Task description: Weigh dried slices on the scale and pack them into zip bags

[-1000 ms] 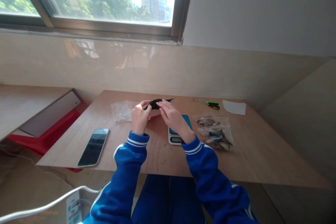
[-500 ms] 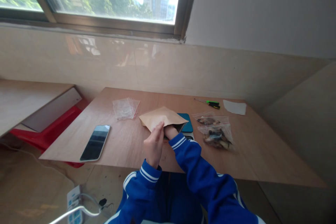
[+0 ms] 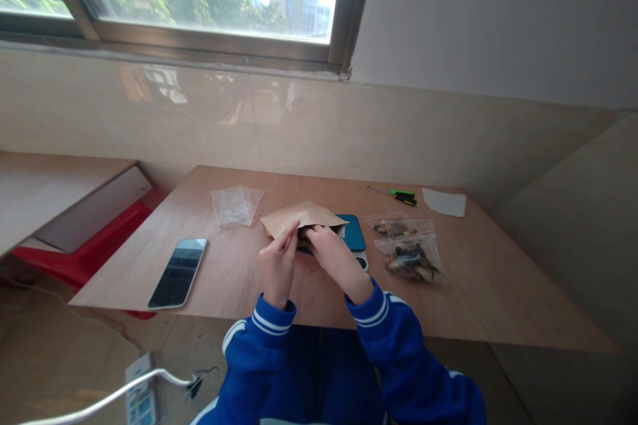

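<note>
Gaping toward the person, a brown paper bag [image 3: 304, 214] sits over the middle of the wooden table [image 3: 473, 292], hiding part of the scale; whether it rests on anything cannot be told. The left hand [image 3: 279, 262] is closed in a pinch, thumb against fingers, on the upper lip of the bag's mouth. The right hand [image 3: 333, 254] reaches into that mouth with its fingers bent; their tips are hidden, so how far open they are and whether they grip anything cannot be told. Both wrists come out of blue sleeves [image 3: 371, 309] with white stripes.

Just right of the bag, the scale [image 3: 353, 234] shows its blue top and a bit of white body. Farther right of the bag lie two clear zip bags [image 3: 411, 262] of brownish and dark pieces, the nearer overlapping the farther. Beyond these, to the bag's far right, are tools [image 3: 403, 196] with green and black handles and, beside them, a piece of white paper [image 3: 444, 202]. Just left of the bag is a pile of clear plastic bags [image 3: 236, 206]; left of it and closer to the person, a phone [image 3: 178, 273] lies face up.
</note>
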